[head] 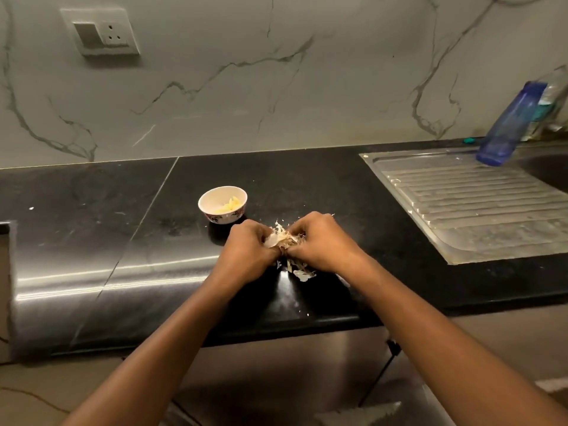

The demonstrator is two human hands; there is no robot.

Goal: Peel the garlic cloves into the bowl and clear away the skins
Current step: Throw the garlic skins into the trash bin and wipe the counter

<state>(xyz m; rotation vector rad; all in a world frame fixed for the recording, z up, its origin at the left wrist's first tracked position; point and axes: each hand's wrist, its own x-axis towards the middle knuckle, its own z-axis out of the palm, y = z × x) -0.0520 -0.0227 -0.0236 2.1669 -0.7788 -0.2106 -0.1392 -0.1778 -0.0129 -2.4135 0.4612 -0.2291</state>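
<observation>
- Pinching the garlic (281, 238) from both sides, the left grip (250, 245) and the right grip (321, 241) are meeting knuckle to knuckle just above the bench (307, 186), fingers curled round it.
- The step in hand is judged to be peeling: papery skin is fraying out between the two grips, while the clove itself is lying mostly hidden.
- Its long axis cannot be told; only the loose tuft of skin is pointing up and away, toward the wall (276, 87).
- Shed skins (302, 274) are lying on the bench directly beneath the grips, toward its near edge.
- The bowl (212, 196), just beyond and left of the left grip, is holding a few peeled cloves (229, 206).
- The next move is likely calling for a clean strip of skin, then a short carry left to the bowl.
- The skins are not yet being cleared.
</observation>
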